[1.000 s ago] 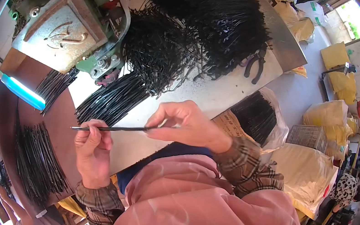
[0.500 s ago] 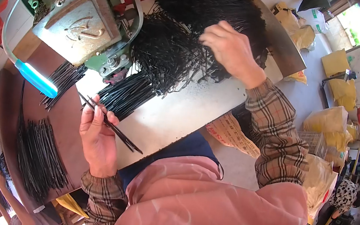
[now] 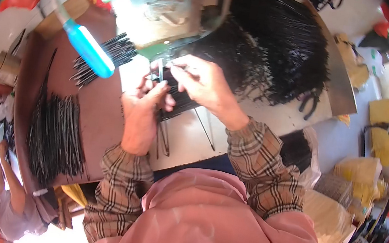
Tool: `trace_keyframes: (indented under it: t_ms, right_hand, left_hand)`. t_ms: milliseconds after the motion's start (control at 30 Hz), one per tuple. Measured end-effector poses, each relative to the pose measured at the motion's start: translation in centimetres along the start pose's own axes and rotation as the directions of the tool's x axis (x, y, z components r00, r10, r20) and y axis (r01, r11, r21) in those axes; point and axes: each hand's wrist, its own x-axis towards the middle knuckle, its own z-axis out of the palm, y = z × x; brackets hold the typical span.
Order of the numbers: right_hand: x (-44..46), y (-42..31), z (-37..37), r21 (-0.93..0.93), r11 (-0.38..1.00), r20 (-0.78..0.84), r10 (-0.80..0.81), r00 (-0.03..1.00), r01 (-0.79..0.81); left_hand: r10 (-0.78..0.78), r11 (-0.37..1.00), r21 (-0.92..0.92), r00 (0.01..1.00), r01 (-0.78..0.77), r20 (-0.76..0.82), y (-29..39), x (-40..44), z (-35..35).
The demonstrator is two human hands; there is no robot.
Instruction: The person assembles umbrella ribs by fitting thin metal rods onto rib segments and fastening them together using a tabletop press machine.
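Near the centre of the frame, just below the metal machine head (image 3: 158, 9), both bare hands are close together over the pale tabletop (image 3: 183, 141). Fingers of the left hand (image 3: 143, 112) are drawn in narrowly, holding a few thin black strips (image 3: 165, 140) whose lower ends hang out below the palm, toward the person's body. The right hand (image 3: 204, 85) is just beside it, slightly higher in the frame, thumb and forefinger brought near each other; glare and blur hide the tips, so I cannot tell whether they grip anything. A single black strip (image 3: 205, 129) slants out from beneath that palm, down and to the right.

Partly hidden behind the hands, a bundle of strips (image 3: 184, 104) lies on the tabletop. A big black heap (image 3: 282, 44) fills the upper right of the tabletop, with dark-handled pliers (image 3: 309, 106) at its lower edge. Toward the left of the frame, on a brown surface (image 3: 100, 123), are 2 more groups: a short bundle (image 3: 123, 48) near the lit lamp (image 3: 88, 49) and a larger spread pile (image 3: 55, 137) lower down. Another person (image 3: 21, 206) shows at lower left.
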Motion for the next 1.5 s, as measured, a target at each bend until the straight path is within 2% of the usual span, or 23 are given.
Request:
trace_keyframes:
  t_ms: [33, 100, 200, 300, 633, 833, 933, 1033, 1233, 1500]
  right_hand:
    - [-0.3, -0.4, 0.1, 0.123, 0.983, 0.007, 0.136, 0.991, -0.136]
    - [-0.4, -0.4, 0.4, 0.185, 0.970, 0.005, 0.159, 0.987, -0.157]
    - [-0.1, 0.4, 0.9, 0.216, 0.967, -0.053, 0.148, 0.988, -0.133]
    - [0.0, 1.1, 1.0, 0.218, 0.971, -0.057, 0.113, 0.992, -0.098]
    - [-0.1, 1.2, 1.1, 0.258, 0.957, -0.036, 0.143, 0.989, -0.129]
    - [0.1, 1.9, 1.1, 0.229, 0.966, -0.038, 0.134, 0.990, -0.122]
    - [0.3, 2.3, 1.0, 0.288, 0.950, -0.018, 0.135, 0.991, -0.124]
    - [0.8, 1.8, 1.0, 0.313, 0.944, -0.016, 0.120, 0.993, -0.108]
    - [2.1, 1.9, 0.8, 0.422, 0.902, -0.016, 0.107, 0.994, -0.090]
    - [2.5, 2.1, 0.7, 0.514, 0.851, 0.022, 0.115, 0.993, -0.110]
  left_hand:
    - [-0.014, 1.000, -0.009, 0.999, 0.015, 0.030, 0.0, 0.1, 0.1]
    - [-0.035, 0.999, -0.008, 0.998, 0.036, 0.050, -0.5, 0.5, -0.2]
    - [-0.069, 0.997, -0.025, 0.995, 0.071, 0.070, -0.7, 0.7, -0.4]
    - [-0.078, 0.996, -0.030, 0.993, 0.080, 0.087, -0.6, 0.7, -0.4]
    - [-0.103, 0.994, -0.023, 0.991, 0.105, 0.083, -1.1, 0.9, -0.6]
    - [-0.049, 0.996, 0.077, 0.998, 0.047, 0.031, -1.1, 0.4, 0.0]
    - [-0.014, 0.992, 0.126, 1.000, 0.012, 0.019, -1.3, 0.6, 0.2]
    - [-0.021, 0.991, 0.134, 1.000, 0.021, 0.000, -1.3, 0.9, 0.3]
    - [0.090, 0.992, 0.086, 0.996, -0.090, -0.006, -1.4, 2.4, 1.0]
    - [0.086, 0.995, 0.051, 0.996, -0.086, -0.003, -1.7, 2.7, 0.8]
